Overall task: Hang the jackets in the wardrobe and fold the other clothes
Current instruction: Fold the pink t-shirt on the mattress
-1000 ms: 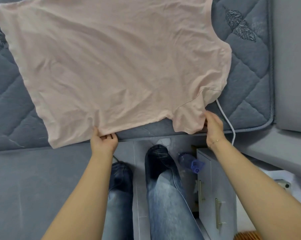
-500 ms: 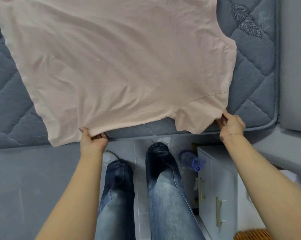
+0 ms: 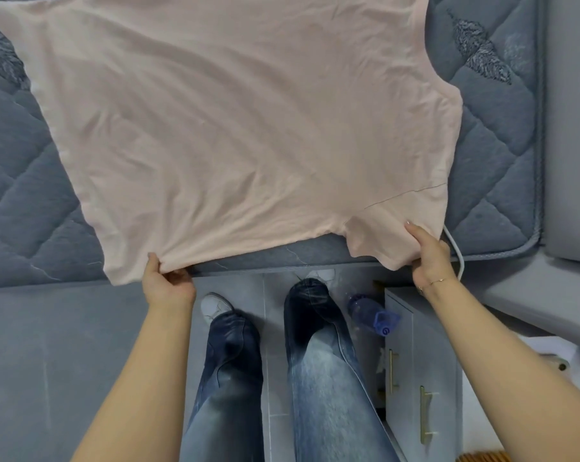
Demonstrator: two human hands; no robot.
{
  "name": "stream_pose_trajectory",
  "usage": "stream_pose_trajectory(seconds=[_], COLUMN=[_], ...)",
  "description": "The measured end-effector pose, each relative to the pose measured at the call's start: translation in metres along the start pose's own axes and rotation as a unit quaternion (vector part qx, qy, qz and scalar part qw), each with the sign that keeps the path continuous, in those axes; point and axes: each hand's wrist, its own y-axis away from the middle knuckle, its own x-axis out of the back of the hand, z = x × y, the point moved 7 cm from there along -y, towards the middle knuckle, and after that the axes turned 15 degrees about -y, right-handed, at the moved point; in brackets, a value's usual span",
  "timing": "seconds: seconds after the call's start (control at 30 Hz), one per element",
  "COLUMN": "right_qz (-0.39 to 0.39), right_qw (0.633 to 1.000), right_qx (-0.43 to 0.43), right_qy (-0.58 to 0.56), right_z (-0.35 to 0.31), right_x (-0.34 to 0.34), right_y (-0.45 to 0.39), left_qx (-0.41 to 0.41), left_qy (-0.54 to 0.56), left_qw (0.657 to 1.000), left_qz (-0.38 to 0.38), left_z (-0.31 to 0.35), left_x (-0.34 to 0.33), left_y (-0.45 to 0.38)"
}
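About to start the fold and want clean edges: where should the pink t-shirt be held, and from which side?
Hold the pink t-shirt along its near edge, reaching from the bedside: left hand at the hem corner, right hand at the sleeve. It lies spread flat on the mattress, so those points probably let one side fold over evenly.

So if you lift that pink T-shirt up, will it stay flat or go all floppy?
Probably floppy: the pink T-shirt is thin and wrinkled, and it bunches where the left hand and right hand grip it. It likely weighs little, and would sag between them.
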Motion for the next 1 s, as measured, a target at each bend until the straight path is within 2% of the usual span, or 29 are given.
stream_pose_trajectory(seconds=[0.1, 0.17, 0.27, 0.43, 0.67, 0.77, 0.83, 0.9, 0.93, 1.0], right_qz=[0.009, 0.000, -0.070, -0.174, -0.205, -0.224, -0.210, -0.166, -0.141, -0.093], right_qw=[0.997, 0.995, 0.989, 0.971, 0.965, 0.956, 0.959, 0.971, 0.979, 0.994], right_qx=[-0.019, -0.028, -0.040, -0.056, -0.064, -0.066, -0.067, -0.057, -0.036, 0.033], right_qy=[-0.077, -0.097, -0.123, -0.152, -0.149, -0.179, -0.181, -0.161, -0.140, -0.047], right_z=[-0.015, -0.034, -0.067, -0.120, -0.138, -0.133, -0.124, -0.112, -0.105, -0.090], right_x=[-0.012, -0.027, -0.069, -0.168, -0.275, -0.300, -0.304, -0.299, -0.294, -0.281], right_y=[0.013, 0.020, 0.028, 0.034, -0.004, -0.012, -0.017, -0.020, -0.017, -0.003], left_qx=[-0.120, -0.176, -0.207, -0.161, -0.114, -0.075, -0.065, -0.088, -0.124, -0.208], left_qy=[-0.049, -0.061, -0.051, -0.028, -0.086, -0.078, -0.112, -0.181, -0.234, -0.358], left_qw=[0.982, 0.972, 0.970, 0.980, 0.983, 0.993, 0.992, 0.979, 0.964, 0.908], left_qz=[0.134, 0.146, 0.118, 0.111, 0.112, 0.049, -0.001, -0.012, 0.011, 0.073], left_z=[0.028, 0.046, 0.072, 0.104, 0.133, 0.134, 0.134, 0.138, 0.143, 0.156], left_x=[0.011, 0.005, -0.017, -0.063, -0.110, -0.124, -0.128, -0.122, -0.114, -0.090], left_y=[0.014, 0.028, 0.040, 0.031, -0.008, -0.027, -0.036, -0.039, -0.039, -0.033])
